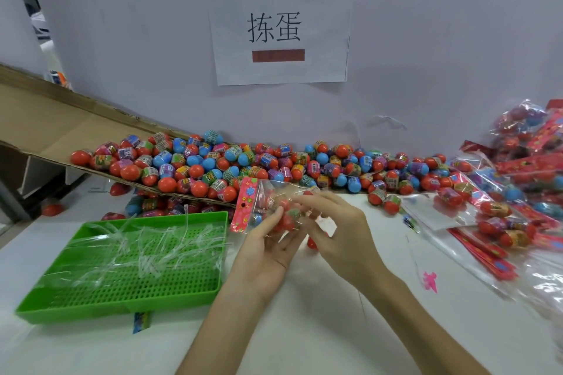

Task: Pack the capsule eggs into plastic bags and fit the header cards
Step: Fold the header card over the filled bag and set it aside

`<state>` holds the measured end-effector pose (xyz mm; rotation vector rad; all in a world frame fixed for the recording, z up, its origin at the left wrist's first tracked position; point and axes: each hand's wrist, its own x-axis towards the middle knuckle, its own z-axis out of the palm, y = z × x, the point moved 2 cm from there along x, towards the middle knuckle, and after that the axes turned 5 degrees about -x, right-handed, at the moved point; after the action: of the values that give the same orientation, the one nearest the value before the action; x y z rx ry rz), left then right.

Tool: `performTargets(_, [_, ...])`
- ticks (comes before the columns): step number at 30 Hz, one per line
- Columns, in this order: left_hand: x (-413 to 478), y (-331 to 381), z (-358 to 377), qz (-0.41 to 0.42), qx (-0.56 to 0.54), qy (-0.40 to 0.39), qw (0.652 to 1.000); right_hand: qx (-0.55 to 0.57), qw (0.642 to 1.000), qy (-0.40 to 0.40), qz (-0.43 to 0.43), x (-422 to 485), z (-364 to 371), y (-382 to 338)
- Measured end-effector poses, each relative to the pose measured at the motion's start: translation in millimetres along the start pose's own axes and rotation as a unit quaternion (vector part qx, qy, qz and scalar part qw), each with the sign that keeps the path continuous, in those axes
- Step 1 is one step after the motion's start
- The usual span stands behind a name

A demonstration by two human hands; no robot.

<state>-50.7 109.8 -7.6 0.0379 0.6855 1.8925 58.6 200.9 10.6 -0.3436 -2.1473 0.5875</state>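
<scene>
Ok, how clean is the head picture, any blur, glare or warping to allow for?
Head view: the right hand and the bag it touches are motion-blurred; the packed bags at the right edge look soft and stretched; the wall sign reads sharp.

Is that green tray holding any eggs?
No eggs: the green tray holds only clear plastic strips on its perforated floor.

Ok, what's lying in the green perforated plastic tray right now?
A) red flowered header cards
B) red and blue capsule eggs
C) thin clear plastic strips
C: a tangle of thin clear plastic strips lies in the green perforated plastic tray; the red and blue capsule eggs are heaped behind it.
</scene>
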Motion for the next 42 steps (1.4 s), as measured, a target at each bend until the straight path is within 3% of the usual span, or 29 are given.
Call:
performTargets(2, [1,1,0,0.007,-0.008,0.000,1.000,0.004,1.000,-0.001,0.008,0,-4,1])
performTargets(7, [3,7,-3,0.038,-0.062,0.017,0.997,-0.003,0.988,0.119,0.096,6,-16,10])
performTargets(9, [3,9,-2,0.048,-0.062,0.003,0.997,-0.036,0.988,0.010,0.150,7,-17,25])
performTargets(11, [3,7,-3,0.042,-0.055,0.004,0.998,-0.123,0.957,-0.170,0.200,1,-16,39])
performTargets(13, [4,6,-4,0.035,-0.051,0.006,0.998,-0.145,0.930,-0.258,0.219,-6,-12,50])
performTargets(15, [4,6,-3,0.031,-0.043,0.003,0.999,-0.126,0.939,-0.234,0.218,-4,-14,50])
performTargets(19, [2,5,-1,0.035,-0.022,0.011,0.999,-0.036,0.981,0.025,0.188,8,-32,41])
performTargets(22, [1,4,2,0.036,-0.021,0.014,0.999,0.056,0.976,0.122,0.169,11,-41,27])
performTargets(28, [0,1,3,0.033,0.008,0.014,0.999,0.006,0.993,0.088,0.077,8,-27,8])
performTargets(34, [-2,-6,4,0.021,0.077,-0.021,0.997,-0.005,0.991,0.088,0.104,0,-12,11])
performTargets(42, [2,-3,-1,0.029,0.067,-0.004,0.997,-0.038,0.995,-0.068,0.055,-2,0,14])
